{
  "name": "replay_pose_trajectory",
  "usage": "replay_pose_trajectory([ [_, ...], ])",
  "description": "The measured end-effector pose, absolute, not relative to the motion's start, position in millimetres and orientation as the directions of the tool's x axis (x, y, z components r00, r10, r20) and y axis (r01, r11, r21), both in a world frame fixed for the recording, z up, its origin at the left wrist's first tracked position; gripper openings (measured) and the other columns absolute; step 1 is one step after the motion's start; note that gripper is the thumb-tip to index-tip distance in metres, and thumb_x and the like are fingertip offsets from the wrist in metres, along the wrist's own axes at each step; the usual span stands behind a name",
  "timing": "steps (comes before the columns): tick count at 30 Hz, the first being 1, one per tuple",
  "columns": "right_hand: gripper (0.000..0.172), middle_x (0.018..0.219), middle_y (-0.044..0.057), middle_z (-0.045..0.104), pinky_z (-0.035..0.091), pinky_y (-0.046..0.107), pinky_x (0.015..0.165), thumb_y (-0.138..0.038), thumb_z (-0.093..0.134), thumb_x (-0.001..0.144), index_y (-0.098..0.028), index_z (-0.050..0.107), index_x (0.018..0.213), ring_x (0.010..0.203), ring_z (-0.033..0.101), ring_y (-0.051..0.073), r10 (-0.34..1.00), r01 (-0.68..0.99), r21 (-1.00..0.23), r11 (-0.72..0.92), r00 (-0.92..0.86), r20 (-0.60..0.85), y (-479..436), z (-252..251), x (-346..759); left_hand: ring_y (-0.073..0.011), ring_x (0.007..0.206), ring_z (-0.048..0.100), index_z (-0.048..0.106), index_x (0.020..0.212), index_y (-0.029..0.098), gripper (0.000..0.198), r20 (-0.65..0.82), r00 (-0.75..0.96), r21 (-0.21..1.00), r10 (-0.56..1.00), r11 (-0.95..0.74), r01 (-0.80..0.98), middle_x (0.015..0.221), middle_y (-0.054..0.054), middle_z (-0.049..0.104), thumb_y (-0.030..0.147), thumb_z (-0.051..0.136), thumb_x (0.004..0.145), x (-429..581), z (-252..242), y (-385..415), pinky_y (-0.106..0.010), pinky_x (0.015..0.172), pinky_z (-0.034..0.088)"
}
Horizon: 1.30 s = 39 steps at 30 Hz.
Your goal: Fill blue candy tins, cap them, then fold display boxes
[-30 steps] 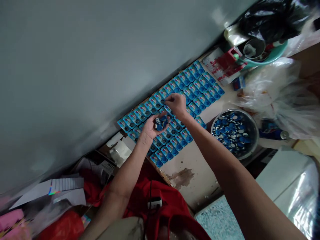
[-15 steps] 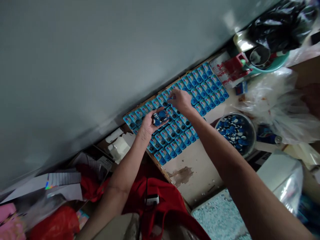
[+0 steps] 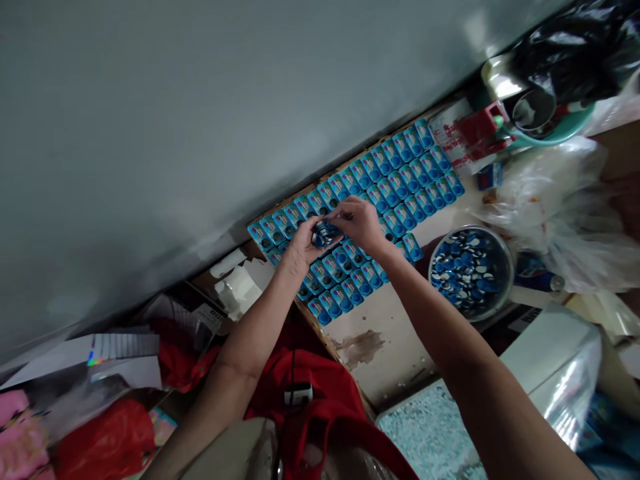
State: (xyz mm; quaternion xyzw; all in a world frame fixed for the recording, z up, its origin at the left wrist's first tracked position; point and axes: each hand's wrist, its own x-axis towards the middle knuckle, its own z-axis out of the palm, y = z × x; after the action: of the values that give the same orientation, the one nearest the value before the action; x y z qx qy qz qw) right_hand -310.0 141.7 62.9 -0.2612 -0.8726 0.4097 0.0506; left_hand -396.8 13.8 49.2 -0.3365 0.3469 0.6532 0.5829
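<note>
Rows of small blue cards point(image 3: 400, 173) lie side by side on a worn board point(image 3: 385, 333) against a grey wall. My left hand point(image 3: 303, 243) is cupped over the cards and holds a small heap of blue round discs point(image 3: 324, 233). My right hand point(image 3: 360, 223) sits just to its right, fingertips pinched at the heap in my left palm. What the pinch holds is too small to make out. A metal bowl point(image 3: 470, 270) full of the same blue and white discs stands to the right of the cards.
Clear plastic bags point(image 3: 555, 200) and a teal basin point(image 3: 545, 130) with a black bag crowd the far right. Red cloth point(image 3: 320, 413), papers point(image 3: 115, 353) and a white box point(image 3: 240, 290) lie at the lower left. A pale box wrapped in plastic point(image 3: 565, 360) sits at the right.
My right hand has come back from the upper row of cards to the heap of discs in my left palm. The view has shifted slightly left.
</note>
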Motion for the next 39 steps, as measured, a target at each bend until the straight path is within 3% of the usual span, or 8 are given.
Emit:
replay_pose_trajectory([
  [4, 0.016, 0.079, 0.002, 0.075, 0.054, 0.031, 0.074, -0.021, 0.067, 0.082, -0.018, 0.08, 0.09, 0.073, 0.069, 0.019, 0.678, 0.545, -0.732, 0.408, -0.719, -0.157, 158, 50, -326, -0.0253, 0.096, 0.082, 0.076, 0.115, 0.015, 0.028, -0.812, -0.084, 0.044, 0.578, -0.082, -0.996, 0.087, -0.008, 0.081, 0.019, 0.052, 0.102, -405, 58, 7, -0.05, 0.103, 0.066],
  [11, 0.018, 0.104, 0.009, 0.079, 0.055, 0.041, 0.09, -0.01, 0.069, 0.081, -0.021, 0.078, 0.091, 0.103, 0.074, 0.03, 0.635, 0.714, -0.263, 0.648, -0.698, -0.331, 174, 39, -375, -0.0262, 0.1, 0.083, 0.075, 0.129, 0.012, 0.035, -0.799, -0.155, 0.12, 0.581, -0.099, -0.988, 0.097, -0.011, 0.084, 0.023, 0.052, 0.105, -425, 54, -16, -0.048, 0.105, 0.065],
  [15, 0.028, 0.105, 0.009, 0.076, 0.055, 0.042, 0.091, -0.008, 0.084, 0.07, -0.021, 0.071, 0.092, 0.108, 0.073, 0.034, 0.612, 0.731, -0.152, 0.666, -0.651, -0.449, 188, 43, -400, -0.0272, 0.105, 0.083, 0.075, 0.128, 0.013, 0.033, -0.783, -0.189, 0.16, 0.593, -0.102, -0.982, 0.102, -0.012, 0.084, 0.027, 0.056, 0.105, -424, 53, -20, -0.046, 0.106, 0.065],
  [18, 0.036, 0.1, 0.007, 0.075, 0.054, 0.041, 0.086, -0.01, 0.09, 0.065, -0.024, 0.07, 0.09, 0.102, 0.072, 0.033, 0.581, 0.689, -0.186, 0.701, -0.702, -0.413, 189, 53, -397, -0.0276, 0.105, 0.083, 0.076, 0.126, 0.011, 0.035, -0.79, -0.183, 0.156, 0.585, -0.096, -0.983, 0.101, -0.014, 0.084, 0.026, 0.051, 0.106, -419, 59, -21, -0.047, 0.104, 0.066],
  [22, 0.012, 0.095, 0.006, 0.074, 0.051, 0.035, 0.082, -0.024, 0.081, 0.084, -0.023, 0.074, 0.093, 0.093, 0.068, 0.025, 0.516, 0.588, -0.347, 0.73, -0.808, -0.283, 162, 70, -364, -0.0285, 0.099, 0.083, 0.077, 0.124, 0.013, 0.033, -0.805, -0.151, 0.124, 0.574, -0.086, -0.989, 0.1, -0.013, 0.084, 0.026, 0.056, 0.102, -413, 62, -23, -0.05, 0.099, 0.067],
  [25, 0.012, 0.096, 0.006, 0.073, 0.049, 0.033, 0.08, -0.031, 0.073, 0.092, -0.022, 0.079, 0.097, 0.09, 0.066, 0.023, 0.477, 0.508, -0.498, 0.702, -0.856, -0.201, 131, 76, -334, -0.0257, 0.093, 0.083, 0.078, 0.114, 0.015, 0.023, -0.833, -0.193, 0.165, 0.519, -0.101, -0.981, 0.094, -0.009, 0.083, 0.022, 0.063, 0.098, -408, 57, -19, -0.045, 0.097, 0.068],
  [32, 0.026, 0.093, 0.003, 0.076, 0.051, 0.032, 0.083, -0.009, 0.064, 0.082, -0.022, 0.082, 0.095, 0.087, 0.068, 0.02, 0.504, 0.529, -0.613, 0.587, -0.831, -0.234, 109, 67, -310, -0.0223, 0.091, 0.083, 0.075, 0.096, 0.017, 0.015, -0.866, -0.151, 0.132, 0.476, -0.074, -0.989, 0.09, -0.007, 0.082, 0.021, 0.061, 0.1, -395, 54, -12, -0.036, 0.093, 0.068],
  [39, 0.009, 0.094, 0.006, 0.075, 0.053, 0.037, 0.089, -0.014, 0.071, 0.08, -0.022, 0.075, 0.082, 0.093, 0.069, 0.025, 0.616, 0.653, -0.487, 0.58, -0.743, -0.263, 136, 51, -350, -0.0263, 0.105, 0.083, 0.075, 0.124, 0.014, 0.033, -0.823, -0.18, 0.12, 0.539, -0.144, -0.982, 0.098, -0.011, 0.084, 0.027, 0.05, 0.106, -409, 66, -37, -0.044, 0.1, 0.067],
])
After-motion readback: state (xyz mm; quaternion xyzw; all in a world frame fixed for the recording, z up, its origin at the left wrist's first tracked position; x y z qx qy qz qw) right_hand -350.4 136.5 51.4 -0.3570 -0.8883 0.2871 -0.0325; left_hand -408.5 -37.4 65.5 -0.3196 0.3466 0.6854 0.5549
